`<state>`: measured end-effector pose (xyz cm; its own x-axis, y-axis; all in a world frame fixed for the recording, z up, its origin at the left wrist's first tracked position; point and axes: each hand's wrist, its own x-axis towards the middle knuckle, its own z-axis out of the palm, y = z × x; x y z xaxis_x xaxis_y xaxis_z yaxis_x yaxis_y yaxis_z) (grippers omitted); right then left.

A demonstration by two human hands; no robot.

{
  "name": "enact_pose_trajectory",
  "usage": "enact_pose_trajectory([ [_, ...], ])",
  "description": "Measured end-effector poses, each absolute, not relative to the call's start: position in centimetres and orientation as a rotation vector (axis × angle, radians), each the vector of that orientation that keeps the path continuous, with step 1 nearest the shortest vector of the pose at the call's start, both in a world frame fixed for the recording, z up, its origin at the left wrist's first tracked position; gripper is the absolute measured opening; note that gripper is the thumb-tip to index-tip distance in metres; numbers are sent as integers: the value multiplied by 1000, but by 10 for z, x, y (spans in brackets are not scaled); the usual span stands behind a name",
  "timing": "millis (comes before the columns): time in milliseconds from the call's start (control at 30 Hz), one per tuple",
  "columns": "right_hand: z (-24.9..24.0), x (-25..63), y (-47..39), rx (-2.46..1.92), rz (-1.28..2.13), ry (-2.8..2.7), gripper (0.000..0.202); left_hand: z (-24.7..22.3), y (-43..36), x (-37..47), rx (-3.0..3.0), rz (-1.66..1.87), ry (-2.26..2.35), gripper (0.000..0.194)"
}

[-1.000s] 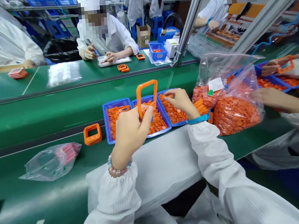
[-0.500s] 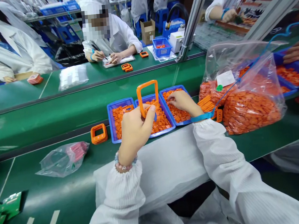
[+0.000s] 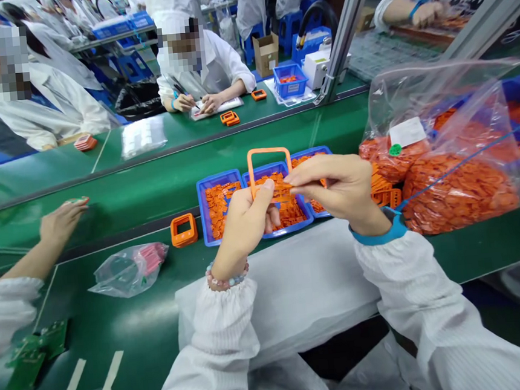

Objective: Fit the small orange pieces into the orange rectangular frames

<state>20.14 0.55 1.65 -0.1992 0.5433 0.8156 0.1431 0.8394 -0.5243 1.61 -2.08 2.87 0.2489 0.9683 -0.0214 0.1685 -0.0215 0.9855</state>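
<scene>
An orange frame (image 3: 268, 152) stands upright in my left hand (image 3: 246, 220), pinched between thumb and fingers. My right hand (image 3: 341, 188) is closed at the frame's right side, its fingertips pinched on something too small to make out. Behind and below my hands, three blue trays hold small orange pieces: the left tray (image 3: 203, 215), the middle tray (image 3: 285, 230) and the right tray (image 3: 322, 150), partly hidden by my right hand. Left of the trays lies a stack of orange frames (image 3: 183, 230).
Large clear bags of orange parts (image 3: 464, 192) stand at the right. White sheeting (image 3: 308, 282) covers the near edge. At the left are a bag with pink parts (image 3: 132, 270), green circuit boards (image 3: 29, 361) and another person's hand (image 3: 62, 224). A person writes across the bench.
My right hand has come out of the right tray to the orange frame. My left hand has turned the frame to face me more squarely. Another person's arm has entered at the left.
</scene>
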Motion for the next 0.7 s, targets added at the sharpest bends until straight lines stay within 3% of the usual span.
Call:
enact_pose_trajectory([
  [233, 10, 193, 6, -501, 423, -1774, 1, 31, -20, 18, 1347, 961, 1044, 58],
  [700, 8, 188, 1, -437, 200, -1821, 24, 32, -19, 12, 1273, 1003, 980, 60],
])
